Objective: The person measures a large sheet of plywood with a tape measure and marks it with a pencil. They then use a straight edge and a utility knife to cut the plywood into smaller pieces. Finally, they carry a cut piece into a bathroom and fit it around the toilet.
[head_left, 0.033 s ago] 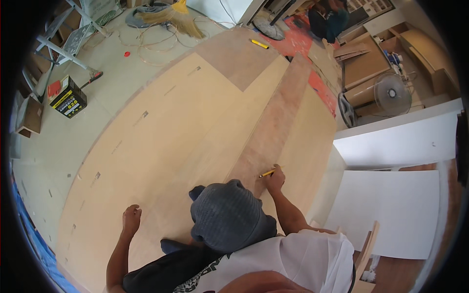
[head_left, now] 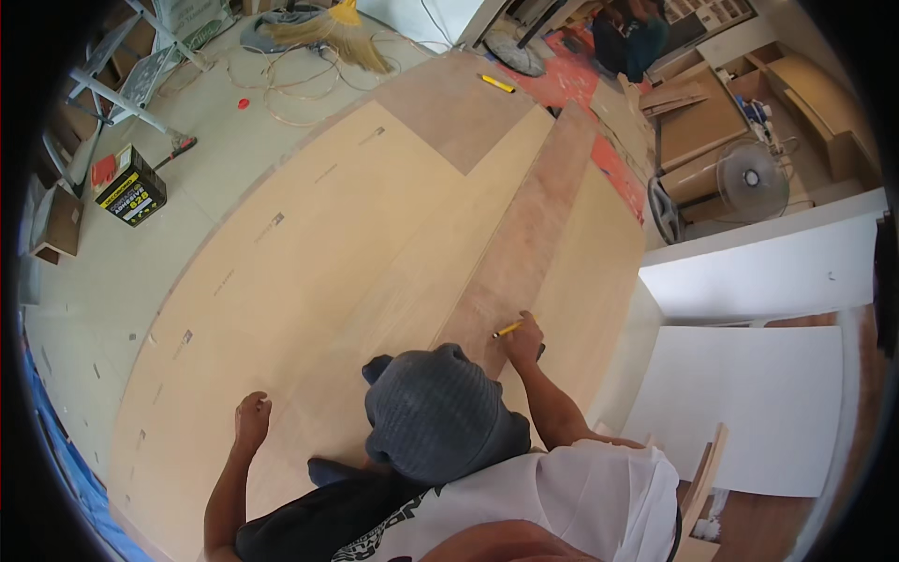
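Observation:
A large pale plywood sheet (head_left: 309, 234) lies flat before me. Across it runs a long reddish-brown wood strip (head_left: 524, 225), slanting away to the far right. My right hand (head_left: 526, 339) is closed on a yellow pencil (head_left: 508, 330), its dark tip pointing left over the strip. A small dark thing (head_left: 540, 351) shows beside that hand; its kind is unclear. Farther left, my left hand (head_left: 252, 420) rests low over the sheet with fingers curled in, and nothing shows in them. A dark grey ribbed cloth shape (head_left: 435, 403) covers the strip's near end.
A yellow cutter (head_left: 496, 83) lies on a brown panel (head_left: 459, 122) at the far end. On the left floor stand a black adhesive tin (head_left: 131, 187), a stepladder (head_left: 140, 84) and a straw broom (head_left: 337, 37). At right are a fan (head_left: 752, 178) and a low white wall (head_left: 768, 253).
My right hand and the pencil have shifted very slightly left, and the hand has turned a little. A small dark thing now shows beside it. My left hand has stayed put.

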The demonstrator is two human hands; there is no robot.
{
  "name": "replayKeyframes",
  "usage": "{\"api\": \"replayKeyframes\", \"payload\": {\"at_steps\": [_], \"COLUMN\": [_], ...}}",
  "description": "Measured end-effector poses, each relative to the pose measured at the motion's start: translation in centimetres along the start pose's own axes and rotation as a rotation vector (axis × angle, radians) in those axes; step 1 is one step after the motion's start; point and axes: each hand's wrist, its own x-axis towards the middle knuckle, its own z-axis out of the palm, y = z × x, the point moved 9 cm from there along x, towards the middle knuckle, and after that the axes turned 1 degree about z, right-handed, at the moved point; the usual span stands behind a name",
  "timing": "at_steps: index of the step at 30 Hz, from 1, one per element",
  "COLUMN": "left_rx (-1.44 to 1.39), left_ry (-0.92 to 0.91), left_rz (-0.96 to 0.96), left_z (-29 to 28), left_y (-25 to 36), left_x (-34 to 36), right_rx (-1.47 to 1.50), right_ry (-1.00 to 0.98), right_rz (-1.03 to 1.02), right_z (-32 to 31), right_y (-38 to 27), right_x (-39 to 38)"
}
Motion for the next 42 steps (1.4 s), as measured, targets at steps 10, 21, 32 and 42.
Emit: {"api": "replayKeyframes", "payload": {"at_steps": [10,21,32,42], "left_rx": [0.036,0.009,-0.016,0.035], "left_ry": [-0.01,-0.052,-0.064,-0.082], "left_rz": [0.018,0.01,0.012,0.006], "left_z": [0.2,0.8,0.6,1.3], "left_y": [-0.3,0.3,0.8,-0.7], "left_x": [0.0,0.1,0.3,0.0], "right_rx": [0.126,0.15,0.181,0.147], "right_ry": [-0.117,-0.022,-0.042,-0.04], "right_rz": [-0.274,-0.266,-0.265,-0.264], "right_z": [5.4,7.8,7.7,7.8], "right_y": [-11.5,-11.5,-12.4,-11.8], "right_x": [-1.5,-4.0,-4.0,-3.9]}}
